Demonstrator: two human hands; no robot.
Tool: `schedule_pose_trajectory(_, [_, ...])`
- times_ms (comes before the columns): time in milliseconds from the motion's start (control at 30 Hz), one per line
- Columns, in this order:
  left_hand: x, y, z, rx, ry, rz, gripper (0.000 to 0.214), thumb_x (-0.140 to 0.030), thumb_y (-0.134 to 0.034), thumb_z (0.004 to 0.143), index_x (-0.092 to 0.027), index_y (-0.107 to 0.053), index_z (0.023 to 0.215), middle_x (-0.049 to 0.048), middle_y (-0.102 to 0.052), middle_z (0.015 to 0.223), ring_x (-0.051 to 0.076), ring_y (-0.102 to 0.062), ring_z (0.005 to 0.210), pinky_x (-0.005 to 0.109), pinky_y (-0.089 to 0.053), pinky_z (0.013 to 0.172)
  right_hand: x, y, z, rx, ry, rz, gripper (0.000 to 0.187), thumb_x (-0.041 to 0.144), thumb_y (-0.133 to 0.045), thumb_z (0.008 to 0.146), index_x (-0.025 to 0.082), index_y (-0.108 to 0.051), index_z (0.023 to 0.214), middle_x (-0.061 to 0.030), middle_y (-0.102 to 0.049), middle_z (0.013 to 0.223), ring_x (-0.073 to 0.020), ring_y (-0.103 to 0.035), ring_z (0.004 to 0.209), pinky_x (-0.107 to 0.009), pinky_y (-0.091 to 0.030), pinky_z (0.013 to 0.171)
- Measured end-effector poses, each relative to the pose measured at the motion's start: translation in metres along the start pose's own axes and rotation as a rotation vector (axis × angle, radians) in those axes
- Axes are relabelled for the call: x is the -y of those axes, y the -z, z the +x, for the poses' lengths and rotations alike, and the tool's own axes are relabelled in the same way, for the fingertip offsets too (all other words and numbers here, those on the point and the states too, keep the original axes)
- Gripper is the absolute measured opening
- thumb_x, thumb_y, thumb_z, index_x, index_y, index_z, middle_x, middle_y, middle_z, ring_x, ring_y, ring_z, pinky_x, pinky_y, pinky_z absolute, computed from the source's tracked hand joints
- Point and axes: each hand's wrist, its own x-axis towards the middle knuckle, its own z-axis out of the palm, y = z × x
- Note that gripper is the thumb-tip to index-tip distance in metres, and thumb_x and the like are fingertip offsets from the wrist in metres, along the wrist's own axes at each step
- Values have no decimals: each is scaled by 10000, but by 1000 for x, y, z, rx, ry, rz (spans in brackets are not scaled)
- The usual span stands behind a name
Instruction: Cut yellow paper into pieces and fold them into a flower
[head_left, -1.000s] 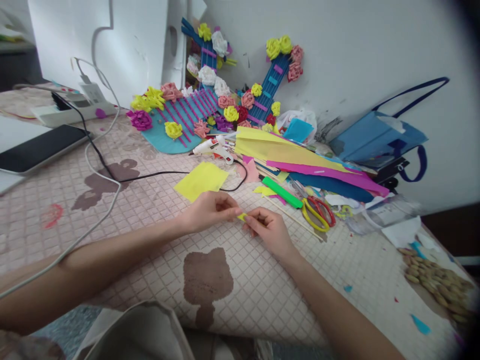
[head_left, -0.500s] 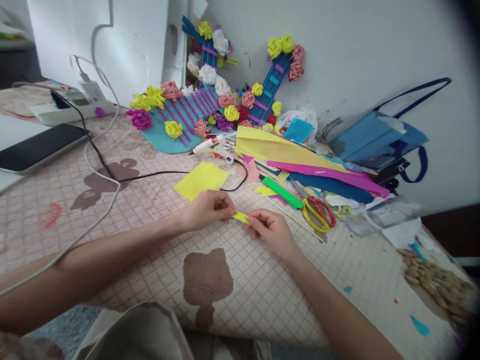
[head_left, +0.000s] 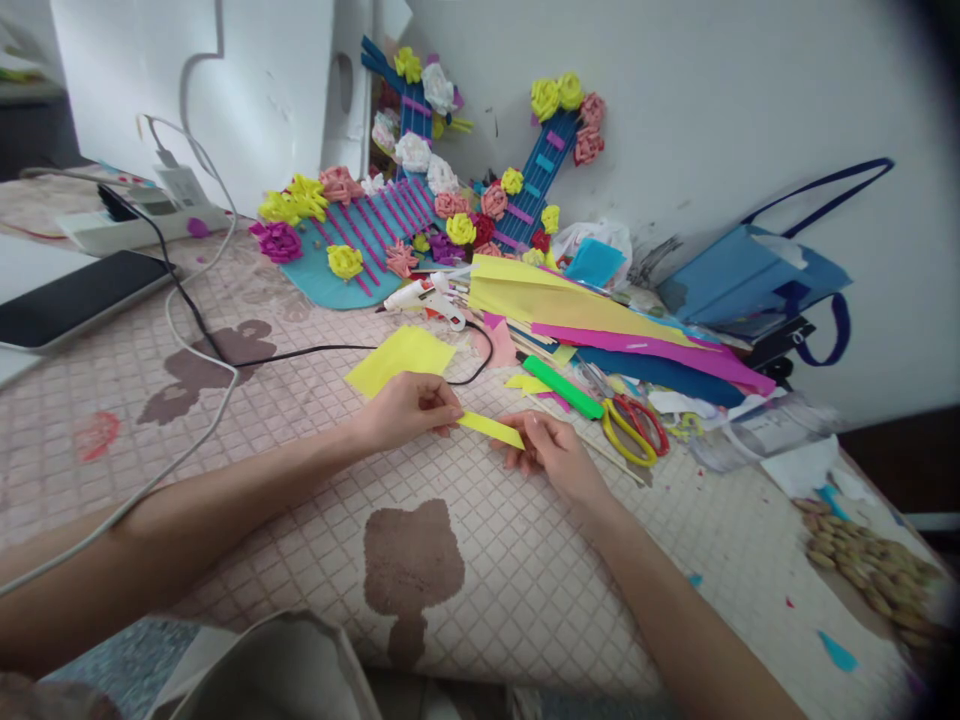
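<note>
A narrow strip of yellow paper [head_left: 491, 429] stretches between my hands, just above the table. My left hand [head_left: 409, 412] pinches its left end between thumb and fingers. The fingers of my right hand [head_left: 551, 450] are curled at the strip's right end, with the thumb close by it. Behind my left hand lies a square yellow paper sheet [head_left: 403, 358]. Beyond my right hand are a green-handled cutter [head_left: 564, 386] and scissors with yellow handles [head_left: 628, 432].
A white glue gun [head_left: 426, 295] lies behind the yellow sheet, its black cord curving round. Guitar shapes covered in paper roses [head_left: 352, 240] lean at the back. Coloured paper [head_left: 585, 310], a blue bag [head_left: 757, 270] and peanuts [head_left: 862, 570] are to the right. A white cable [head_left: 217, 420] crosses my left arm.
My hands have moved apart, the right one slightly to the right. More of the yellow strip now shows between them.
</note>
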Motion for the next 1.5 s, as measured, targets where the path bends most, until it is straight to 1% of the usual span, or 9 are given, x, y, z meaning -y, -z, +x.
schedule_pose_trajectory(167, [-2, -1, -1, -12, 4, 25, 168, -284, -657, 735, -122, -614, 728, 11, -643, 593, 89, -600, 527, 163, -461, 480, 2, -1, 0, -18, -15, -73, 254, 415, -604, 794, 164, -586, 832, -28, -660, 688, -89, -532, 471, -191, -348, 379])
schedule_pose_trajectory(367, [2, 4, 2, 27, 67, 102, 194, -316, -621, 756, -133, -650, 813, 36, -686, 664, 130, -648, 590, 208, -507, 542, 0, 5, 2, -25, 7, -108, 221, 380, -584, 808, 164, -588, 852, -27, -659, 692, -83, -511, 448, -193, -316, 372])
schedule_pose_trajectory(567, [-4, 4, -1, 9, -43, 282, 175, -310, -601, 759, -140, -644, 755, 19, -672, 627, 110, -615, 553, 184, -461, 505, 3, 13, 2, -31, 65, -190, 192, 353, -557, 822, 168, -592, 857, -15, -647, 689, -73, -459, 426, -211, -362, 418])
schedule_pose_trajectory(667, [-7, 5, -1, -3, -62, 219, 191, -323, -597, 761, -136, -628, 740, 27, -682, 652, 108, -617, 558, 191, -475, 521, 7, 30, 2, -107, 125, -369, 198, 358, -527, 834, 177, -602, 860, -15, -640, 688, -106, -511, 480, -236, -404, 462])
schedule_pose_trajectory(800, [-6, 10, 2, -56, 3, 58, 218, -347, -618, 750, -129, -615, 759, 51, -694, 689, 112, -623, 578, 219, -507, 565, 11, 59, -1, -270, 146, -814, 136, 306, -543, 814, 200, -609, 869, -29, -654, 762, -175, -602, 689, -305, -459, 637])
schedule_pose_trajectory(967, [-4, 10, 4, -101, 33, -34, 225, -357, -631, 742, -134, -609, 764, 50, -696, 717, 103, -621, 591, 219, -512, 585, 6, 77, -2, -227, 109, -1177, 46, 236, -570, 771, 194, -567, 789, -50, -621, 852, -193, -584, 796, -306, -428, 696])
schedule_pose_trajectory(1133, [-5, 10, 3, -152, 35, -42, 232, -368, -636, 745, -141, -607, 784, 41, -695, 727, 102, -622, 599, 214, -512, 586, 8, 67, -3, -233, 116, -1223, 74, 158, -484, 802, 190, -534, 758, -48, -605, 828, -179, -575, 789, -281, -403, 683])
schedule_pose_trajectory(1367, [-5, 9, 3, -214, 29, -39, 246, -377, -625, 754, -136, -587, 787, 52, -692, 735, 108, -622, 604, 221, -517, 590, 16, 20, -14, -68, 196, -1071, 82, 148, -487, 804, 202, -535, 766, -8, -616, 801, -143, -569, 726, -244, -385, 637])
schedule_pose_trajectory(1500, [-2, 8, 4, -224, 29, -14, 254, -396, -624, 752, -146, -589, 784, 47, -691, 743, 118, -632, 625, 234, -528, 612, 17, 26, -12, -161, 209, -1137, 94, 150, -465, 817, 201, -538, 787, -27, -622, 828, -155, -574, 728, -253, -388, 638])
